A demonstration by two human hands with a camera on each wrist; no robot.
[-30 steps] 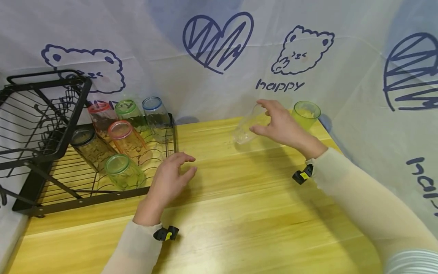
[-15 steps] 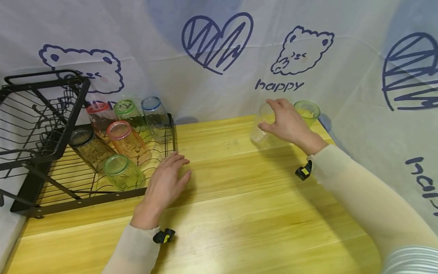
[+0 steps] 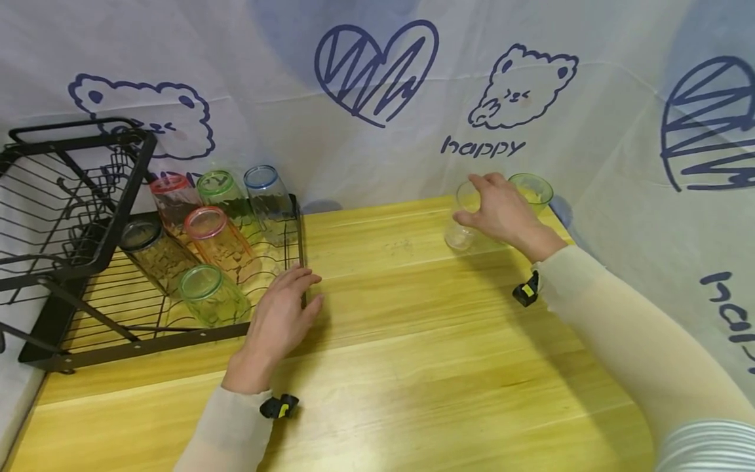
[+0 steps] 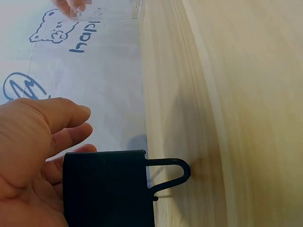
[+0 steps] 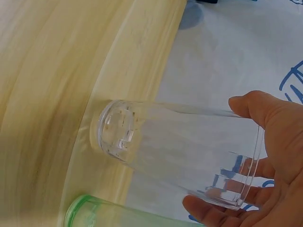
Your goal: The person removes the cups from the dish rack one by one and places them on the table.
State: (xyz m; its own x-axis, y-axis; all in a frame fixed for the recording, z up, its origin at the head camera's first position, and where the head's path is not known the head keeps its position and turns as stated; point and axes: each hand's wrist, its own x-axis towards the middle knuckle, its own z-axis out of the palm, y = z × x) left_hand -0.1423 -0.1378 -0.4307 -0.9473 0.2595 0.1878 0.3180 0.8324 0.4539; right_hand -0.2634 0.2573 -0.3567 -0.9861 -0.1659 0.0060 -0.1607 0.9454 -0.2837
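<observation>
My right hand (image 3: 504,213) grips a clear drinking glass (image 5: 184,146) near its rim, thumb on one side and fingers on the other. The glass is upright, its base at the tabletop; whether it bears fully on the wood I cannot tell. Just right of it stands a green-rimmed glass (image 3: 533,190), partly behind the hand. My left hand (image 3: 280,314) lies at the right front corner of a black dish rack (image 3: 168,339), holding nothing, its fingers loosely bent. In the left wrist view a black rack part (image 4: 109,189) hides some of those fingers.
Several coloured glasses, such as a blue-rimmed one (image 3: 265,203) and a light green one (image 3: 212,301), stand upside down in the rack. An upper wire tier (image 3: 65,210) rises at the left. A printed cloth (image 3: 377,157) hangs behind the wooden table (image 3: 413,367).
My right hand has carried the clear glass rightward, from tilted to upright, beside the green-rimmed glass. The left hand has shifted slightly left towards the rack corner.
</observation>
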